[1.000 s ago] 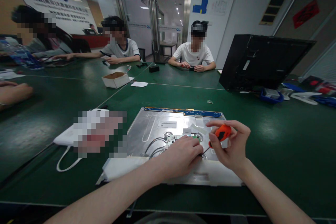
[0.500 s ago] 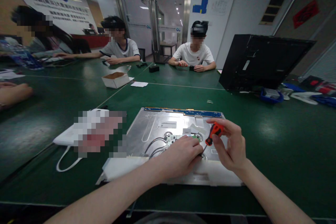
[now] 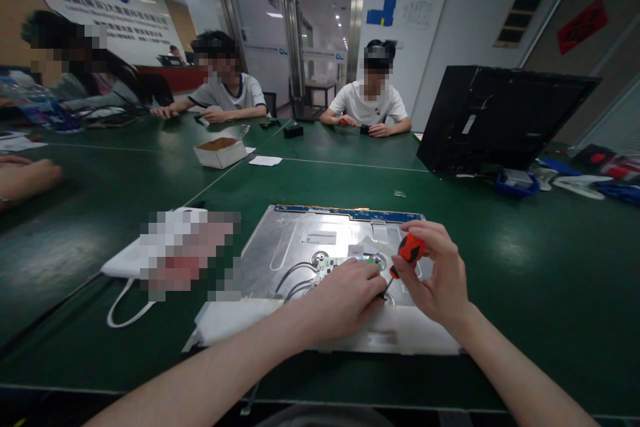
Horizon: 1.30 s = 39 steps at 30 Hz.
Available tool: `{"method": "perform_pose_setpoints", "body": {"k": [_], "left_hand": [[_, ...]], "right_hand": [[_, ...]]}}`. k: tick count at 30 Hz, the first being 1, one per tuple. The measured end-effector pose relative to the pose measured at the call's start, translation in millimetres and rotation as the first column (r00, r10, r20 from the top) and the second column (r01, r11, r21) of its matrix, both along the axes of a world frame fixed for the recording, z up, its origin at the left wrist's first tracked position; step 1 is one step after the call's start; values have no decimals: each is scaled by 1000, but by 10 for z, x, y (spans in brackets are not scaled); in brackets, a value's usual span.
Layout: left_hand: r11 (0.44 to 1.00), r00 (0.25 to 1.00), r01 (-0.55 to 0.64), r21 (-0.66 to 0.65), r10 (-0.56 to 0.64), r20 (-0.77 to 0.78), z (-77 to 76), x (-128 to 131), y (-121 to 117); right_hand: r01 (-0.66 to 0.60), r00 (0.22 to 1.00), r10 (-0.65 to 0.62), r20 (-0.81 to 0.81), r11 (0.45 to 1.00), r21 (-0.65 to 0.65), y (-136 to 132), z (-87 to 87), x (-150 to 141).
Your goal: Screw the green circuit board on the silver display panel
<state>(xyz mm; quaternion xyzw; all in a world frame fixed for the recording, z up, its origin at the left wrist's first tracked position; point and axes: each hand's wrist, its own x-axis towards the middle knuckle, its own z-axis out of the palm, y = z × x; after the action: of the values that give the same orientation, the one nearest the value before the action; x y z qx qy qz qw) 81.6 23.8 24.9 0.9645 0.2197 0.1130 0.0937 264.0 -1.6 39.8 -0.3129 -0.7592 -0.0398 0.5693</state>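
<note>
A metal-backed display panel (image 3: 280, 240) lies flat on the table, with a small green circuit board (image 3: 327, 265) and black cables (image 3: 295, 268) on it. In my right hand (image 3: 440, 280) is an orange-and-black screwdriver (image 3: 411, 248), its handle pinched between thumb and fingers. The shaft slants down to the left, toward the panel. My left hand (image 3: 347, 297) rests over the board's near side, fingers curled and pressed together beside the shaft's lower end. What those fingertips hold, if anything, is hidden, as is the screwdriver's tip.
Left of the panel lies a white pouch with a strap (image 3: 125, 257), partly blurred out. An open cardboard box (image 3: 223, 152) and white paper (image 3: 265, 161) sit farther back. A black monitor casing (image 3: 500, 120) stands at right, near a blue tray (image 3: 517, 183). Several people sit around the table.
The screwdriver handle has turned in my right hand, whose fingers have shifted slightly. My left hand stays in place. Across the table, a co-worker's arm at left has drawn back.
</note>
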Motion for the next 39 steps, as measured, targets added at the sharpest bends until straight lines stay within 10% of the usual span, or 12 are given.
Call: {"method": "perform_pose_setpoints", "body": {"k": [39], "left_hand": [[1000,1000,0,-3,0,-6,10,-3,-7]], "right_hand": [[-8,996,9,-91,1000,10,8,-49,22]]}}
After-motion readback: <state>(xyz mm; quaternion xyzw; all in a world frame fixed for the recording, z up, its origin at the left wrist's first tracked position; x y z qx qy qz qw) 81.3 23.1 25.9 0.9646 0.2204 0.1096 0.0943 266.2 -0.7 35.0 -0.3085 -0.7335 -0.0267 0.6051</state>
